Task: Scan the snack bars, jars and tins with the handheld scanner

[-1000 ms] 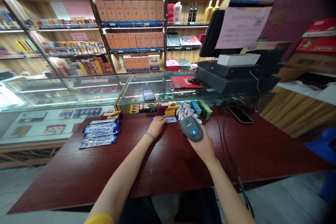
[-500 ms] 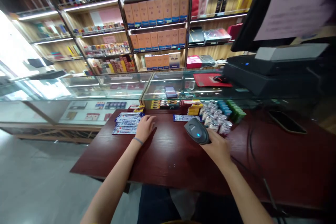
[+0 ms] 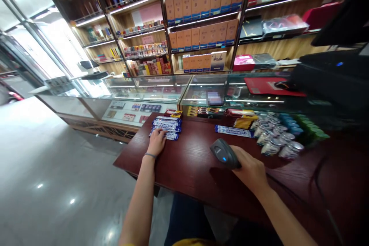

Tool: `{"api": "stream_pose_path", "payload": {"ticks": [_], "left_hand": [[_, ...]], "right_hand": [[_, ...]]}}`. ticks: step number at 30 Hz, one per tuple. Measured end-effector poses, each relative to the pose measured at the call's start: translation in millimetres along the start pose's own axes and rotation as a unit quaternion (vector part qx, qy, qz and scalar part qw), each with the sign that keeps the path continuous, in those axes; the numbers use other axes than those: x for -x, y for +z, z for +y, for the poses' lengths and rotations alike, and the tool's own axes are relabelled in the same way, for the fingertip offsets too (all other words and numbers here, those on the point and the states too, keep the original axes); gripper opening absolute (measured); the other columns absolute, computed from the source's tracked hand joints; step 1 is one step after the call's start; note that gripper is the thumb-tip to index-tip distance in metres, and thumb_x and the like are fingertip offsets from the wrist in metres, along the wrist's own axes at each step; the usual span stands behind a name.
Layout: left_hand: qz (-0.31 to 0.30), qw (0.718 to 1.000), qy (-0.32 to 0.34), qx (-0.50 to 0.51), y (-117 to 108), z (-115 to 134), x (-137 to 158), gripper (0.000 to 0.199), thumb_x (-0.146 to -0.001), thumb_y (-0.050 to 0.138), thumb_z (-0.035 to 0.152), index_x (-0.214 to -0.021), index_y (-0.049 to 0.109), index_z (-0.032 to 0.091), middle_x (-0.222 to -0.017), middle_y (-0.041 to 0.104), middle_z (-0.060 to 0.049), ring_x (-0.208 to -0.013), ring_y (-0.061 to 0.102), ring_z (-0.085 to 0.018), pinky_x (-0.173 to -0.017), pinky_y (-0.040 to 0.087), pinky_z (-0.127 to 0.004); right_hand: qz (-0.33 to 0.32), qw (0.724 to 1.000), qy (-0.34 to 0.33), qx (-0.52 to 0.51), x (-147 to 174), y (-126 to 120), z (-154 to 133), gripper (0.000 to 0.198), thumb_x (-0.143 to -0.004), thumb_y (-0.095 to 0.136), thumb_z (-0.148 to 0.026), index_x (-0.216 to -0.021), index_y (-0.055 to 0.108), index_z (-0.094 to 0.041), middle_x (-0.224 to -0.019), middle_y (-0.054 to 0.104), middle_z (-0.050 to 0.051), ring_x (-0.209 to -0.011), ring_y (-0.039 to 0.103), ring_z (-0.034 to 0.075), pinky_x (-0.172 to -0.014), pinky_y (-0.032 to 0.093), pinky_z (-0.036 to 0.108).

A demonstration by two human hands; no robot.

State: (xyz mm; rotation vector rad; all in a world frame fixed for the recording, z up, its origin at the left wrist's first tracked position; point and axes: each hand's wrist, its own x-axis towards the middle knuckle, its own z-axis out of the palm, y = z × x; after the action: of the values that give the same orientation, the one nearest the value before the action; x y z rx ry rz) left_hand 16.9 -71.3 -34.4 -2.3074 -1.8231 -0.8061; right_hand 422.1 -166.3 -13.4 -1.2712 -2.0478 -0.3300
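Note:
On the left part of the dark red table, several blue-and-white snack packets lie flat in a stack of rows. My left hand rests at the near edge of these packets, its fingers apart and touching the closest one. A black barcode scanner with a lit blue light is gripped in my right hand, held above the table with its head toward the left. One single blue-and-white packet lies farther back, apart from the stack.
Small jars with silver lids stand right of the single packet, beside blue and green containers. Yellow and red packs line the table's back edge. A glass display counter runs behind. The scanner's cable trails across the table's right side.
The view has swung left. My left hand has moved left from beside the packet stack onto its near packets. My right hand still holds the barcode scanner, now farther from the single packet.

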Motion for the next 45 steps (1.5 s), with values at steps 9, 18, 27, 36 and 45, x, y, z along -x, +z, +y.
{"api": "stream_pose_path", "payload": {"ticks": [9,18,27,36,45], "left_hand": [[-0.045,0.999,0.003,-0.025,-11.6,7.0,-2.5,0.025,-0.09,0.054,0.023,-0.111,0.066,0.025,-0.106,0.063,-0.007,-0.103,0.054,-0.025,-0.095,0.042,-0.041],[0.002,0.999,0.031,0.043,-11.0,34.2,-10.7,0.028,-0.096,0.045,0.031,-0.116,0.064,0.023,-0.106,0.062,-0.009,-0.102,0.056,-0.023,-0.095,0.044,-0.039],[-0.112,0.791,-0.183,0.573,24.7,138.0,-59.5,0.036,-0.09,0.055,0.047,-0.109,0.063,0.017,-0.082,0.064,-0.004,-0.074,0.067,-0.018,-0.064,0.056,-0.03],[-0.17,0.622,-0.256,0.721,54.3,187.0,-46.2,0.037,-0.081,0.07,0.044,-0.102,0.063,0.014,-0.079,0.065,-0.004,-0.068,0.065,-0.013,-0.059,0.055,-0.023],[-0.161,0.615,-0.268,0.724,54.2,180.2,-42.2,0.039,-0.081,0.07,0.04,-0.111,0.062,0.015,-0.081,0.067,-0.005,-0.071,0.066,-0.014,-0.065,0.056,-0.026]], "right_hand": [[0.041,0.999,-0.033,0.001,6.9,6.6,3.5,0.045,-0.079,0.052,-0.017,-0.123,0.059,-0.017,-0.099,0.074,0.007,-0.08,0.071,0.02,-0.071,0.052,0.028],[0.04,0.999,0.001,0.001,11.7,5.1,6.9,0.046,-0.076,0.052,-0.018,-0.122,0.06,-0.016,-0.101,0.074,0.009,-0.082,0.071,0.022,-0.072,0.054,0.03],[0.069,0.994,0.077,0.036,9.5,-0.9,6.2,0.041,-0.077,0.055,-0.021,-0.118,0.06,-0.017,-0.092,0.075,0.006,-0.073,0.071,0.02,-0.07,0.052,0.028],[0.036,0.994,0.095,0.04,7.8,-8.0,10.7,0.046,-0.075,0.058,-0.022,-0.121,0.057,-0.018,-0.088,0.075,0.004,-0.073,0.071,0.019,-0.064,0.049,0.025],[0.01,0.997,0.079,-0.01,6.0,-12.9,9.2,0.031,-0.075,0.056,-0.022,-0.105,0.063,-0.02,-0.092,0.075,0.005,-0.079,0.071,0.021,-0.067,0.049,0.026]]}}
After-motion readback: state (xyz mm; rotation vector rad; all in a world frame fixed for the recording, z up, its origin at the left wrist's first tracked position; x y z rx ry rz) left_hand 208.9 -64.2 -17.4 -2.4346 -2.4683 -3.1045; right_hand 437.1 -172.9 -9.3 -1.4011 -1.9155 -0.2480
